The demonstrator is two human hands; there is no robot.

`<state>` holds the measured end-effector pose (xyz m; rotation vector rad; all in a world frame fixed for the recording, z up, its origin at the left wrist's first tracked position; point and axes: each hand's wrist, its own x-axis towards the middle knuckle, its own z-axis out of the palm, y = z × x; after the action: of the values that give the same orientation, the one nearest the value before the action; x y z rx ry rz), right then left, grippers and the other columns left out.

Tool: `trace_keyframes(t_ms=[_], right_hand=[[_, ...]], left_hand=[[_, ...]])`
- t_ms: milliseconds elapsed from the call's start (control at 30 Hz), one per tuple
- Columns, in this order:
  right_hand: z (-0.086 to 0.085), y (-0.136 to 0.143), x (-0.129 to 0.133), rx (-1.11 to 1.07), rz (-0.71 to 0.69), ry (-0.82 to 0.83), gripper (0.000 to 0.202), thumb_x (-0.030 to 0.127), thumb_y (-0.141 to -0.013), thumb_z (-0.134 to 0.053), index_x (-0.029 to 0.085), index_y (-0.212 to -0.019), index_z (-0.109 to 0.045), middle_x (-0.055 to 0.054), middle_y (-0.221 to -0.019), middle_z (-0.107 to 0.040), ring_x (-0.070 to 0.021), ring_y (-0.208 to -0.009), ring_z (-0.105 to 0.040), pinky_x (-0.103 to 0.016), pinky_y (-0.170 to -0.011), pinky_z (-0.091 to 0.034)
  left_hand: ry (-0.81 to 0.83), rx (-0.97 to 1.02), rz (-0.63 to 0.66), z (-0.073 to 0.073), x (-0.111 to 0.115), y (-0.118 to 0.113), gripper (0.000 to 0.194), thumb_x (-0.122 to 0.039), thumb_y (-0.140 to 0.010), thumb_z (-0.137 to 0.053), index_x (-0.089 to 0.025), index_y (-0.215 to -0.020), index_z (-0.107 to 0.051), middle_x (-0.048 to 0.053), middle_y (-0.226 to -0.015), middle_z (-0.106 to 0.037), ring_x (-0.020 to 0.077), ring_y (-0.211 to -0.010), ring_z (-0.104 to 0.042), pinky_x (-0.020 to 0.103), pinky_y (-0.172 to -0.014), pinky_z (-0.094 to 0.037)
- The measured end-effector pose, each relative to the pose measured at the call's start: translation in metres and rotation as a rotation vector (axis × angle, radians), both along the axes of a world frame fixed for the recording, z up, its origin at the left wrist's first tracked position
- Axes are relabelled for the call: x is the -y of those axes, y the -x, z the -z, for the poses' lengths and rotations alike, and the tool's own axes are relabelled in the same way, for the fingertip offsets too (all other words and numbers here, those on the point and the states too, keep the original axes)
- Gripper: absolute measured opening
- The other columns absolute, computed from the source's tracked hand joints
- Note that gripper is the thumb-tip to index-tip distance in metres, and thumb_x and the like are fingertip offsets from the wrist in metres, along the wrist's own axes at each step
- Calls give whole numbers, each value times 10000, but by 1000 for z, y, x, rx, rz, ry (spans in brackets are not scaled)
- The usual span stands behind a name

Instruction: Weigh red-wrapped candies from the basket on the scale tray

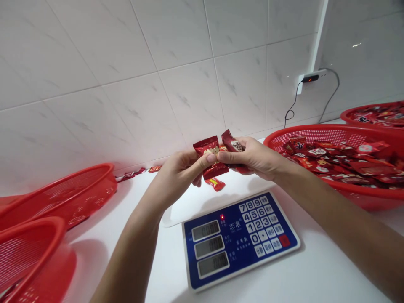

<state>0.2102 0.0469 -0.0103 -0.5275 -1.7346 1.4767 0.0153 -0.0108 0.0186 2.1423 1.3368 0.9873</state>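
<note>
My left hand [186,168] pinches a red wrapped snack packet [212,156] with its thumb on the front. Close against it, my right hand [249,158] is closed around a dark red packet [232,141] and at least one more red packet partly hidden by the fingers. Both thumbs nearly meet over the left packet. Just below the hands shows a small red packet with yellow print [215,184]; whether it lies on the white pan [189,206] or hangs above it, I cannot tell. Nearer me is the scale's blue keypad panel [241,240], its displays lit with zeros.
At right, a red basket [347,195] full of packets stands before another red basket [350,112]. Two red baskets [107,172] [59,235] stand at left. Several packets [134,173] lie along the tiled wall. A cable [295,105] hangs from a wall socket.
</note>
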Motion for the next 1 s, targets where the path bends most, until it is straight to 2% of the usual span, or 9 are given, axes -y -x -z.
trace_keyframes(t_ms=[167, 333, 567, 667, 733, 800, 867, 1000], right_hand=[[-3, -3, 3, -33, 18, -21, 336, 397, -667, -855, 170, -806, -651, 53, -599, -539, -67, -481, -469, -194, -419, -334], [-4, 0, 6, -54, 42, -14, 318, 278, -626, -879, 161, -821, -657, 14, -681, -637, -114, -572, -604, -192, -425, -430], [-4, -2, 6, -39, 22, -11, 269, 234, -625, -872, 150, -758, -654, 28, -624, -610, -86, -508, -551, -194, -424, -434], [-5, -3, 6, -54, 53, -13, 275, 240, -625, -872, 155, -757, -646, 34, -616, -595, -86, -509, -544, -197, -428, -423], [-4, -2, 6, -91, 86, 2, 287, 252, -627, -874, 161, -767, -640, 37, -629, -593, -83, -519, -543, -197, -442, -417], [-2, 1, 5, -136, 106, 20, 303, 275, -630, -877, 163, -781, -640, 36, -651, -596, -79, -535, -540, -198, -462, -413], [0, 3, 3, -155, 109, 38, 333, 315, -622, -887, 160, -763, -628, 35, -650, -580, -76, -541, -521, -200, -465, -388], [1, 2, 1, -138, 49, 92, 419, 410, -605, -898, 149, -691, -581, 31, -623, -522, -64, -523, -438, -208, -426, -263]], left_hand=[[-19, -12, 26, 2, 1, -4, 468, -548, -957, -480, -184, -678, -568, -50, -503, -432, 104, -499, -416, 226, -491, -325], [-44, -114, -77, 3, 3, -5, 426, -528, -959, -483, -192, -713, -570, -62, -496, -369, 108, -486, -360, 232, -460, -277], [-142, -224, -131, -1, 8, -8, 409, -444, -954, -528, -187, -637, -556, -57, -465, -404, 88, -430, -341, 226, -403, -238], [-159, -156, -100, 3, 5, -8, 342, -447, -948, -541, -196, -727, -610, -46, -514, -497, 98, -463, -433, 214, -424, -314], [-148, -55, -54, 6, 2, -7, 278, -460, -938, -558, -207, -853, -636, -13, -666, -630, 128, -583, -569, 218, -484, -417], [-160, 27, -25, 7, -1, -4, 230, -446, -909, -611, -216, -910, -632, 18, -806, -700, 165, -724, -657, 245, -570, -505], [-267, 27, -92, 7, -3, -1, 164, -381, -874, -677, -223, -882, -633, 15, -821, -712, 176, -772, -685, 264, -638, -539], [-722, -210, -312, 10, -2, -2, 45, -235, -885, -671, -223, -848, -650, 9, -873, -690, 152, -743, -670, 253, -633, -506]])
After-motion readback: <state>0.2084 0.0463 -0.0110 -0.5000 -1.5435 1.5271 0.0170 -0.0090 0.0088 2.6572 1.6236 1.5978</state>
